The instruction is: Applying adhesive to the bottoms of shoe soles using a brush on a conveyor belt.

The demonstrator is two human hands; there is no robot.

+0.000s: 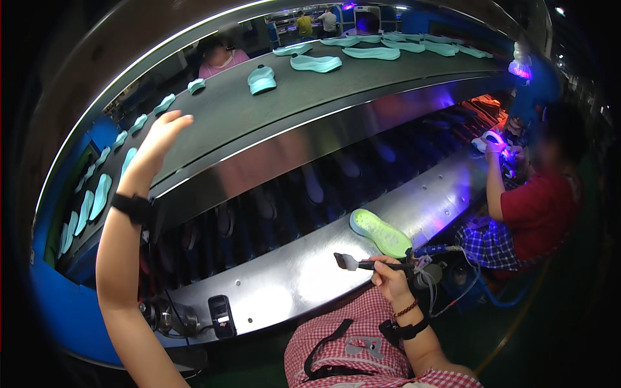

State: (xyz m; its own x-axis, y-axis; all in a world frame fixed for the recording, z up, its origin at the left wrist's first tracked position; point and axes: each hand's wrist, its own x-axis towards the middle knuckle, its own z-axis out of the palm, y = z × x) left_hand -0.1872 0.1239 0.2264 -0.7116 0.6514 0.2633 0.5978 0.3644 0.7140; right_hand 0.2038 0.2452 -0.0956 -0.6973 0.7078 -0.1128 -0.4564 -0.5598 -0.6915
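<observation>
My left hand [163, 137] is raised over the left part of the dark conveyor belt [223, 116]. Its fingers are stretched out and nothing shows in them. Just beside its wrist lies a pale turquoise shoe sole [128, 159]. Low over the metal bench, my right hand [391, 282] grips a brush [350, 262] by its dark handle, bristles pointing left. A yellow-green shoe sole [380, 234] rests on the bench just beyond the brush, its pale speckled face upward.
Several turquoise soles [315, 63] lie along the belt. The curved metal bench [284, 284] bears a black tray [222, 317] at left. Hoses [436, 249] run beside the yellow-green sole. At right a co-worker in red [537, 207] handles a lit shoe part.
</observation>
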